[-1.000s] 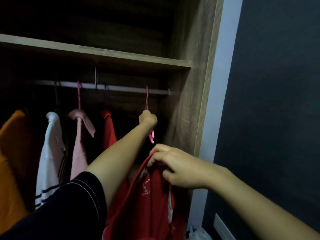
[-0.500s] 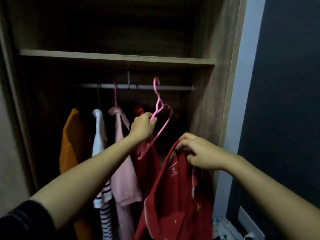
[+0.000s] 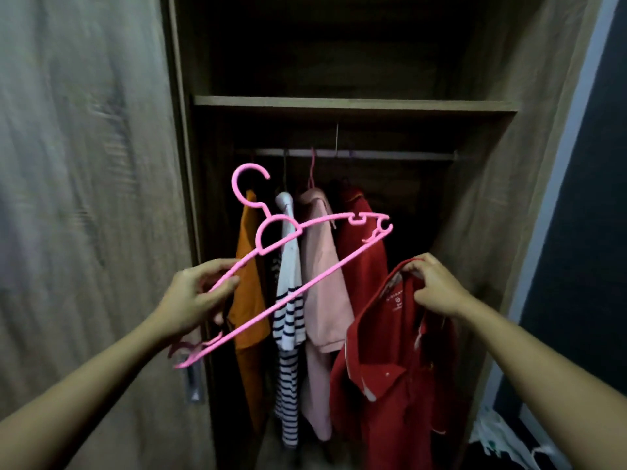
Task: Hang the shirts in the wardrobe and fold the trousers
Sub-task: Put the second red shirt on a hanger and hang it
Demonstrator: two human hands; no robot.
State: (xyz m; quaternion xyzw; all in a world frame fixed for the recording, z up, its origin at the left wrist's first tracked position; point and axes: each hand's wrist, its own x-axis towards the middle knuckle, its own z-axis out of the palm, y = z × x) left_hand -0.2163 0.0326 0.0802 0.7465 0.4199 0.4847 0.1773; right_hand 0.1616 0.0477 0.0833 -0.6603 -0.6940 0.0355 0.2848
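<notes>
Shirt (image 3: 400, 368), red with a collar, pinched at the neckline between thumb and curled fingers of right hand (image 3: 436, 286); hangs limp below that grip, in front of the right half of wardrobe (image 3: 475, 232), clear of the rail and on no hanger yet; inside label at the neck turned toward the camera. Pink hanger (image 3: 325, 271) held free in left hand (image 3: 195, 296), gripped round one sloping arm near its end, fingers wrapped and thumb on top; tilted, hook up and to the left, far shoulder pointing toward the shirt but apart from it; carries nothing.

Behind both, rail (image 3: 390, 154) under shelf (image 3: 339, 102), bearing four hung garments side by side: orange top (image 3: 249, 300), striped top (image 3: 288, 317), pale pink shirt (image 3: 322, 283), second red shirt (image 3: 359, 249); bare stretch of rail to the right of these. Door (image 3: 84, 232) open at left; heap of cloth (image 3: 502, 442) low at right, too dim to identify.

Step in hand, by the look of it: dressing the hanger, part-way through the hanging half of the task; no trousers made out anywhere. Next move likely calls for bringing hanger end and neck opening together, sliding in one shoulder, then the other; needs a looser right grip to spread the neckline; some risk of cloth slipping off the sloped arm before reaching the rail.
</notes>
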